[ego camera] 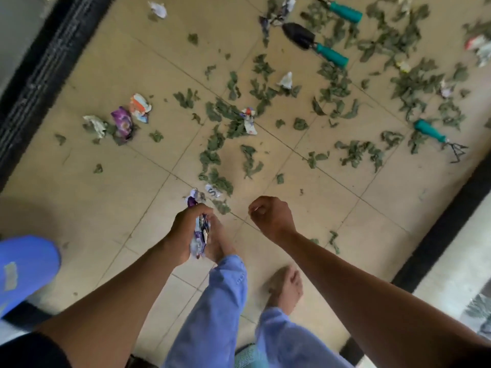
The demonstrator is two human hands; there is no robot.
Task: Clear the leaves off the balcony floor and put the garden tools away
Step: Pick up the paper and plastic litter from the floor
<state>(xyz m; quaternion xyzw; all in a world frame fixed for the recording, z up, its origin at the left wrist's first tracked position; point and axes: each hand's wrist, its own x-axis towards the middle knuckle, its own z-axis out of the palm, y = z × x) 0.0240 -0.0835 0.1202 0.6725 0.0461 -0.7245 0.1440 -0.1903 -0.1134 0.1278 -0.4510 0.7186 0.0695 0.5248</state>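
Green leaves lie scattered over the tan tiled balcony floor, thickest at the upper right. Crumpled wrappers lie among them. A black trowel with a teal handle lies at the top, a second teal-handled tool above it, and a small hand rake at the right. My left hand grips a bunch of crumpled wrappers low over the floor. My right hand hangs beside it with fingers curled and nothing in it.
A black door track runs along the left edge. A dark threshold strip borders the floor at the right. A blue object sits at the lower left. My bare feet stand on the tiles below my hands.
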